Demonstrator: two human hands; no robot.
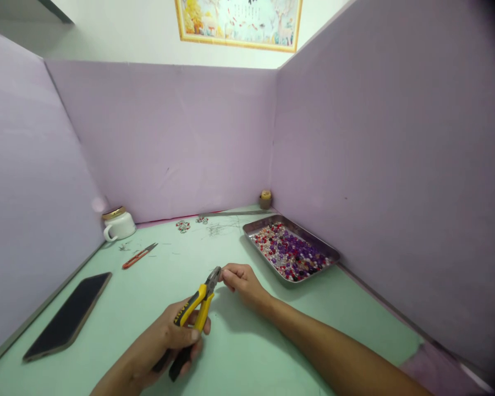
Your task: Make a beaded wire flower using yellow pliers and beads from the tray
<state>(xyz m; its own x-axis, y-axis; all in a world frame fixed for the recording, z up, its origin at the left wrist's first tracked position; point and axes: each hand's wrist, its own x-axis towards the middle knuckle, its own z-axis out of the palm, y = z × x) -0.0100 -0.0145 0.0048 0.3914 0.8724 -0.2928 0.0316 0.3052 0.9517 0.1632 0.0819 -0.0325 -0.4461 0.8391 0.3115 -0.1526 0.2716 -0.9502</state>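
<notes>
My left hand [169, 335] is wrapped round the handles of yellow and black pliers [196, 306]. Their metal jaws point up and to the right, ending close beside the fingertips of my right hand [241, 280]. Those fingers are pinched together at the jaw tips. Whatever they hold is too small or too hidden to make out. Both hands are above the pale green tabletop [148, 300], near its middle.
A metal tray [291, 281] of mixed beads stands to the right. Orange thread snips [138, 257], a dark phone [70, 313] and a white lidded mug [120, 225] are on the left. Beaded pieces [183, 226] and thin wires [218, 228] lie farther back. Lilac panels [169, 137] enclose the table.
</notes>
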